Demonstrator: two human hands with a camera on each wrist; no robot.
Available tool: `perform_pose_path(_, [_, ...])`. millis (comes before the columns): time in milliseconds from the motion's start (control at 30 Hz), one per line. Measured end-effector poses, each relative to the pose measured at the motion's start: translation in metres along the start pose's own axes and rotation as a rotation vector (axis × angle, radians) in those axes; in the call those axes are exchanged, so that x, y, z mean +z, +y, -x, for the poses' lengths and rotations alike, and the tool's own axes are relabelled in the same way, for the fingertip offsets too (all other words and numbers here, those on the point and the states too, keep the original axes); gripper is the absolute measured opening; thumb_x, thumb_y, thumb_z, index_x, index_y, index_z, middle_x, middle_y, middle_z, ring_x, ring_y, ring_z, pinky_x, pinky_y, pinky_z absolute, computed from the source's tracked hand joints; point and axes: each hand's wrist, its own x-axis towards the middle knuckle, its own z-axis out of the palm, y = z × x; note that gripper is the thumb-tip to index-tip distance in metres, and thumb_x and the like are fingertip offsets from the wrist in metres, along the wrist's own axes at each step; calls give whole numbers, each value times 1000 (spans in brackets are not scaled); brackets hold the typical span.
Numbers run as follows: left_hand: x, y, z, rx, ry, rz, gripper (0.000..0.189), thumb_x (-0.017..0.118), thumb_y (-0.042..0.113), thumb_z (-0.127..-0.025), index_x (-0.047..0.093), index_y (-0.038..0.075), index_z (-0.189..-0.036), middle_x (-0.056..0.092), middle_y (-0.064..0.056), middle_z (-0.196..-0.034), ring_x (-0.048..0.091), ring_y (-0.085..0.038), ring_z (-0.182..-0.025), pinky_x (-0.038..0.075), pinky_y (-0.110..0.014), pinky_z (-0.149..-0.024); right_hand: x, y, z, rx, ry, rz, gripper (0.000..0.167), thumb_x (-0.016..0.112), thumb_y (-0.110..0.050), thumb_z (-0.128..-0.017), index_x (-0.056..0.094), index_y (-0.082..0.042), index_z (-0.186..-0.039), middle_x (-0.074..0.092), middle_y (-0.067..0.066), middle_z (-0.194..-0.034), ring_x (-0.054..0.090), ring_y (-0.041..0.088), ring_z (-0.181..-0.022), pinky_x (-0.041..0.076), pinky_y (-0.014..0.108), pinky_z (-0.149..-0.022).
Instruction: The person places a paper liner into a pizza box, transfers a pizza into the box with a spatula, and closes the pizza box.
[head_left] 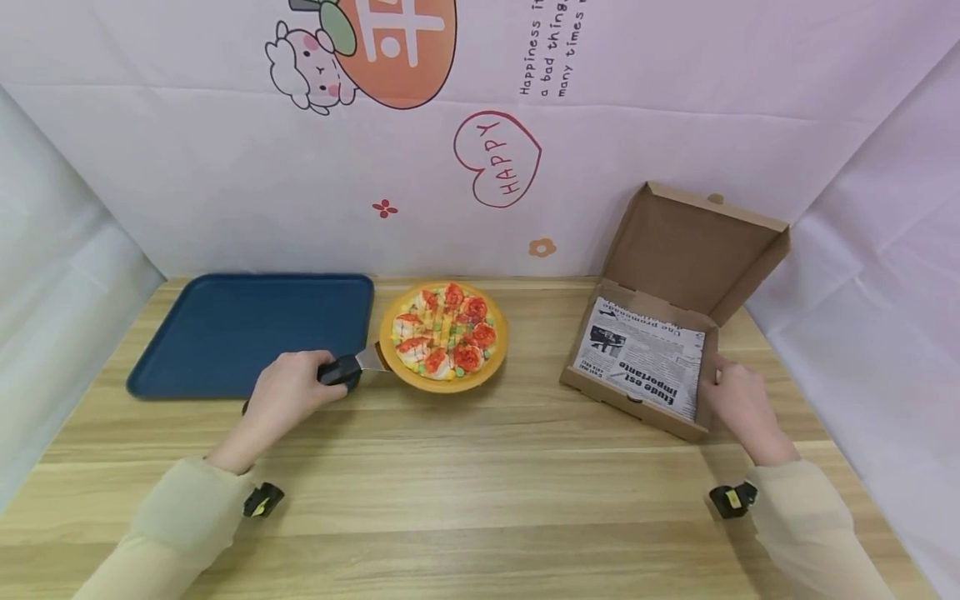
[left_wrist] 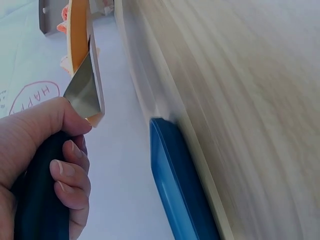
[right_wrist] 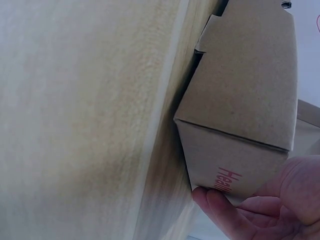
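My left hand [head_left: 288, 387] grips the black handle of a pizza server [head_left: 341, 369]. In the left wrist view, the fingers curl round this handle and the metal blade [left_wrist: 85, 91] meets the edge of the pizza [left_wrist: 78, 37]. From the head view, the pizza [head_left: 444, 336] shows a yellow crust, red tomato slices and green and yellow bits; it appears raised off the table. On the right, an open cardboard pizza box [head_left: 637, 362] has printed paper inside. My right hand [head_left: 742, 407] holds its right side wall, with fingertips [right_wrist: 215, 200] on the outer face.
A dark blue tray [head_left: 247, 333] lies at the back left, beside the left hand. Upright behind the box stands its lid [head_left: 693, 246]. A printed white cloth [head_left: 420, 167] hangs along the back edge of the wooden table [head_left: 480, 500].
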Motion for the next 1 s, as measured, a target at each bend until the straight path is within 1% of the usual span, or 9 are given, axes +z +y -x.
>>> perform_pose_path(100, [2, 5, -2, 5, 3, 5, 14, 69, 19, -74, 60, 9, -76, 51, 0, -59, 36, -15, -49, 23, -27, -45, 0, 0, 0, 0, 1, 5, 28, 45, -3, -80, 50, 13, -102, 51, 22, -69, 45, 24, -53, 33, 29, -41])
perform_pose_path(233, [5, 9, -3, 9, -4, 7, 13, 69, 18, -75, 62, 8, -79, 53, 0, -61, 38, -15, -48, 26, -27, -45, 1, 0, 0, -1, 4, 6, 28, 45, -3, -80, 50, 13, -102, 53, 27, -75, 46, 26, -55, 34, 30, -41])
perform_pose_path(433, [10, 16, -5, 9, -26, 14, 16, 70, 19, -76, 64, 6, -84, 55, -1, -63, 40, -14, -48, 29, -27, -46, 2, 2, -1, -16, 22, 12, 28, 45, -3, -81, 50, 13, -103, 54, 30, -77, 47, 26, -54, 34, 30, -41])
perform_pose_path(533, [13, 18, -6, 9, -31, 14, 17, 71, 19, -76, 64, 6, -85, 57, -2, -65, 41, -14, -48, 30, -27, -46, 2, 2, -1, -9, 13, 10, 29, 44, -3, -81, 50, 14, -104, 54, 30, -78, 47, 26, -53, 35, 30, -41])
perform_pose_path(700, [18, 23, -9, 17, -27, 15, 20, 72, 20, -75, 65, 5, -88, 61, -4, -71, 44, -14, -50, 33, -27, -47, 2, 1, -1, 1, -1, 10, 29, 45, -3, -82, 49, 14, -105, 54, 30, -79, 48, 28, -57, 35, 30, -42])
perform_pose_path(900, [23, 30, -12, 36, -13, 28, 18, 72, 20, -75, 65, 7, -85, 57, -2, -65, 42, -14, -48, 32, -26, -46, 1, 0, -1, 6, -11, -3, 29, 44, -3, -82, 49, 14, -105, 53, 29, -78, 48, 28, -57, 36, 30, -42])
perform_pose_path(1000, [26, 34, -15, 46, -9, 29, 18, 72, 21, -75, 65, 7, -84, 56, -1, -63, 42, -14, -48, 32, -26, -46, 1, -1, -1, 6, -9, -3, 28, 43, -4, -83, 49, 14, -103, 52, 26, -73, 47, 27, -56, 35, 30, -43])
